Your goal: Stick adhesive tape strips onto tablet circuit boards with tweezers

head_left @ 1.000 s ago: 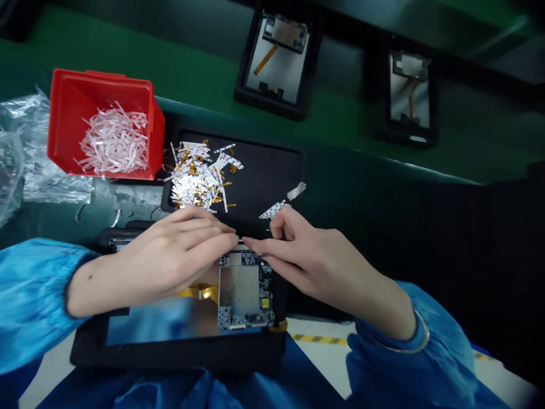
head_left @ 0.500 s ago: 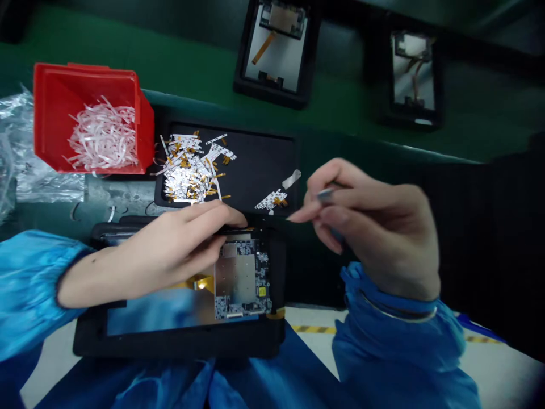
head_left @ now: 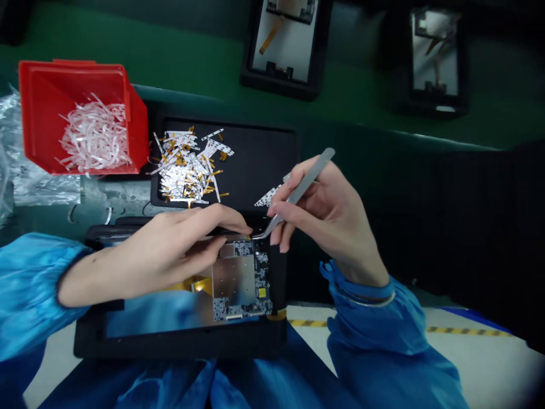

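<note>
Head view: the right hand [head_left: 327,221] clamps tweezers [head_left: 299,190], tips at the top edge of the board [head_left: 234,278], just beside the left hand [head_left: 170,258], whose fingers lie together on that edge, grip undeterminable; the board sits in a black fixture [head_left: 179,345] under both hands, foil strips [head_left: 187,170] piled beyond the left hand.

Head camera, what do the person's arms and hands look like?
The left hand and right hand are bare. The left sleeve and right sleeve are shiny blue, gathered at the cuffs; a thin silver band circles the right wrist.
</note>
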Demonstrator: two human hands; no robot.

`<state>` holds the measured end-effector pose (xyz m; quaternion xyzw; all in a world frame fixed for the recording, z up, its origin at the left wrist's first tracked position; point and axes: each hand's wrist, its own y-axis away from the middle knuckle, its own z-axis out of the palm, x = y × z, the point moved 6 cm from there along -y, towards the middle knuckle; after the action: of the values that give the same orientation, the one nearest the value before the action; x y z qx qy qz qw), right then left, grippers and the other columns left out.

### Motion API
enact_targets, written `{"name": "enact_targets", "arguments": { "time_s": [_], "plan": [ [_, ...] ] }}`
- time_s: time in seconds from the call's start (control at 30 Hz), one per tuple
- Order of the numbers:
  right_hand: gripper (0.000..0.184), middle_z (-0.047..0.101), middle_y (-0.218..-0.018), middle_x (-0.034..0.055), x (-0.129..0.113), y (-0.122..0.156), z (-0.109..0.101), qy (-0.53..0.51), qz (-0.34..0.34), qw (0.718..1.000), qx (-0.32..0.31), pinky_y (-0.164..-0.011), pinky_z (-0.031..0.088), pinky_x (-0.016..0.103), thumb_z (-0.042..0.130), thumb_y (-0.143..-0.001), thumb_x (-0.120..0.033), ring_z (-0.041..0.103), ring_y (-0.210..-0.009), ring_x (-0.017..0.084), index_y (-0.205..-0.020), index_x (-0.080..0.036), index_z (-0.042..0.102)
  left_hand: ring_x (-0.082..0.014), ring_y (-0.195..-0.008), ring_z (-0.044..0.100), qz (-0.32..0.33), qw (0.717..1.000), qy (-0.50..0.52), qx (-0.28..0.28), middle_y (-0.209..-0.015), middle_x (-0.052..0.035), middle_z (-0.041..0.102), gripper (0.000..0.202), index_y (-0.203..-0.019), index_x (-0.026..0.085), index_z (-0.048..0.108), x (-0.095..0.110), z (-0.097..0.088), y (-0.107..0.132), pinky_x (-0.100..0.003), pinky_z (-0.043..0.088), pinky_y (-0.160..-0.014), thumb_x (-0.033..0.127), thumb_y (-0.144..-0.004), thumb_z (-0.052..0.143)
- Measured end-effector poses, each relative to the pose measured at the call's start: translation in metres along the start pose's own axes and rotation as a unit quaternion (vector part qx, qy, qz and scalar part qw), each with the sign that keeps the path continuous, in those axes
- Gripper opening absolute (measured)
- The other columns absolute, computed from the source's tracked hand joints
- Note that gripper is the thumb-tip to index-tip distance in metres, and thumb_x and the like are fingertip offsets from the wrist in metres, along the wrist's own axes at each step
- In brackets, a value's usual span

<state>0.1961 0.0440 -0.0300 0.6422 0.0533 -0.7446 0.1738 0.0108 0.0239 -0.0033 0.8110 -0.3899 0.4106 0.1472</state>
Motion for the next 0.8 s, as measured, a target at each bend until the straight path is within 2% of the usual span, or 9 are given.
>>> {"name": "enact_targets", "arguments": {
  "time_s": [0.17,0.27,0.37,0.5,0.67,0.8],
  "plan": [
    [0.035,0.071,-0.076,-0.0081,0.0,0.001,-0.001,0.006,-0.004,1.0,-0.009,-0.043,0.064,0.021,0.083,-0.088,-0.028,0.077,-0.06,0.016,-0.094,-0.027,0.049,-0.005,-0.102,0.074,-0.002,1.0,0.006,-0.004,-0.121,0.0014,0.075,0.03,-0.131,0.021,0.058,-0.005,0.001,0.001,-0.006,0.054,-0.088,0.013,-0.104,0.048],
    [0.034,0.073,-0.073,-0.0081,0.002,0.001,-0.003,0.012,-0.001,1.0,0.007,-0.047,0.066,0.022,0.082,-0.089,-0.028,0.076,-0.057,0.016,-0.093,-0.027,0.048,-0.0063,-0.107,0.072,0.033,0.999,-0.031,0.006,-0.122,-0.0025,0.073,0.027,-0.128,0.017,0.059,0.001,-0.002,0.001,-0.009,0.054,-0.094,0.011,-0.104,0.047],
    [0.032,0.074,-0.075,-0.0079,0.005,0.003,-0.002,0.009,0.001,1.0,0.026,-0.047,0.066,0.022,0.079,-0.091,-0.024,0.076,-0.055,0.015,-0.092,-0.027,0.048,-0.0131,-0.115,0.069,0.091,0.988,-0.122,0.013,-0.124,-0.0077,0.07,0.026,-0.123,0.015,0.063,0.012,-0.003,0.004,-0.021,0.054,-0.104,0.012,-0.106,0.044],
    [0.031,0.074,-0.075,-0.0085,0.008,0.007,0.0,0.014,-0.008,0.999,0.042,-0.048,0.067,0.022,0.078,-0.091,-0.02,0.076,-0.057,0.015,-0.091,-0.028,0.047,-0.0231,-0.128,0.064,0.136,0.964,-0.229,-0.006,-0.124,-0.0089,0.073,0.029,-0.125,0.012,0.065,0.021,0.006,0.014,-0.034,0.053,-0.107,0.014,-0.108,0.042],
    [0.032,0.073,-0.074,-0.0091,0.01,0.008,0.0,0.017,-0.009,0.999,0.049,-0.05,0.068,0.023,0.078,-0.091,-0.024,0.077,-0.058,0.015,-0.091,-0.029,0.047,-0.0246,-0.141,0.056,0.126,0.965,-0.229,0.01,-0.129,-0.0086,0.07,0.031,-0.131,0.011,0.062,0.019,0.011,0.024,-0.038,0.044,-0.119,0.015,-0.109,0.039],
    [0.032,0.074,-0.074,-0.0094,0.011,0.009,-0.001,0.019,-0.008,0.998,0.054,-0.051,0.068,0.023,0.078,-0.091,-0.026,0.077,-0.059,0.015,-0.091,-0.028,0.046,-0.0255,-0.14,0.056,0.137,0.964,-0.228,0.002,-0.128,-0.0097,0.07,0.032,-0.132,0.01,0.061,0.018,0.014,0.026,-0.038,0.045,-0.117,0.015,-0.109,0.039]
  ]
}}
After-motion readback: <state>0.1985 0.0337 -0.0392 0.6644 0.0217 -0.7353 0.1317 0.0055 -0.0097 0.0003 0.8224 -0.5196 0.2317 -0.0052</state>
